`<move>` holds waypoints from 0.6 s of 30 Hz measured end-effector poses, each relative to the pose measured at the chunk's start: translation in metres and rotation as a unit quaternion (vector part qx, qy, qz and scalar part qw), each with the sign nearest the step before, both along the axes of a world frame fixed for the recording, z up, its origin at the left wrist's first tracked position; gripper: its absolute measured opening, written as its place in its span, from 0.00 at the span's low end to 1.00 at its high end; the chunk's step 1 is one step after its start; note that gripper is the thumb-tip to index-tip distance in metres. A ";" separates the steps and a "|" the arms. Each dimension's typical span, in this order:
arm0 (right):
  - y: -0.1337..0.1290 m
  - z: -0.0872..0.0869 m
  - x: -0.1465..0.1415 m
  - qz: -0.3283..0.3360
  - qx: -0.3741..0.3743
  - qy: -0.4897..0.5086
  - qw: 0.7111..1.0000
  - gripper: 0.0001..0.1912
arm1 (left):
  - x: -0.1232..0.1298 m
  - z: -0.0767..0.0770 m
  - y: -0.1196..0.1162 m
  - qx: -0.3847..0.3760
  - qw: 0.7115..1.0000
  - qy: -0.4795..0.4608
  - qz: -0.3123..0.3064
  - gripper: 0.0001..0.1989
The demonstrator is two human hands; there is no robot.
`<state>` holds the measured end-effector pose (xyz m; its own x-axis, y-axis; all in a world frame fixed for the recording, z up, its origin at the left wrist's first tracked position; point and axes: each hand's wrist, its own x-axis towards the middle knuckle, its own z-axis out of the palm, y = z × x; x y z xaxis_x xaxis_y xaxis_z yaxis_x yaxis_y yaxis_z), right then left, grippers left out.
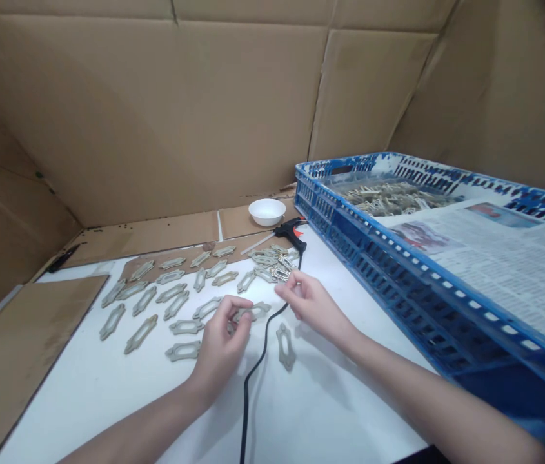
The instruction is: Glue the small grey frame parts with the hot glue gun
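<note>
My left hand (224,338) pinches a flat, grey-beige oblong frame (260,310) with an open slot and shaped ends, between thumb and fingers. My right hand (311,303) is closed, thumb and index finger together, just in front of a small pile of frames (265,258). Whatever those fingertips hold is too small to make out. Beside them, a shinier metallic frame (280,274) lies at the pile's near edge. One loose frame (286,348) rests on the white table below my right hand. Several more frames (140,334) are spread out left of my left hand.
A black glue gun (291,233) lies behind the pile, its black cord (247,386) running forward between my hands. Behind it stands a white bowl (267,212). On the right, a blue crate (364,277) holds newspaper (499,258) and many metallic pieces (393,197). Cardboard walls (156,116) enclose the table.
</note>
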<state>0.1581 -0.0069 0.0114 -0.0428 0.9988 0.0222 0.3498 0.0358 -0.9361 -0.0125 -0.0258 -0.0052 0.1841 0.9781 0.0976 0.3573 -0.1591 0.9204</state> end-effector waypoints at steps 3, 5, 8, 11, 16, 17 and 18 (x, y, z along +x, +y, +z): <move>0.011 -0.001 0.009 -0.041 -0.010 0.097 0.994 0.19 | -0.001 0.007 0.009 0.017 0.998 0.048 0.024 0.07; 0.016 -0.002 0.015 -0.067 -0.018 0.150 0.986 0.21 | -0.001 0.011 0.017 0.023 0.996 0.088 0.022 0.08; 0.024 -0.004 0.023 -0.092 -0.066 0.249 0.962 0.20 | 0.001 0.013 0.032 0.022 0.988 0.152 -0.020 0.08; 0.031 -0.006 0.031 -0.100 -0.114 0.307 0.939 0.18 | 0.005 0.011 0.044 0.056 0.971 0.222 -0.074 0.08; 0.038 -0.009 0.041 -0.108 -0.111 0.312 0.937 0.19 | 0.015 0.003 0.049 0.115 0.939 0.303 -0.117 0.09; 0.039 -0.009 0.042 -0.105 -0.112 0.310 0.938 0.19 | 0.017 0.004 0.049 0.136 0.930 0.321 -0.116 0.09; 0.039 -0.009 0.043 -0.098 -0.117 0.307 0.939 0.19 | 0.018 0.005 0.047 0.160 0.921 0.336 -0.112 0.09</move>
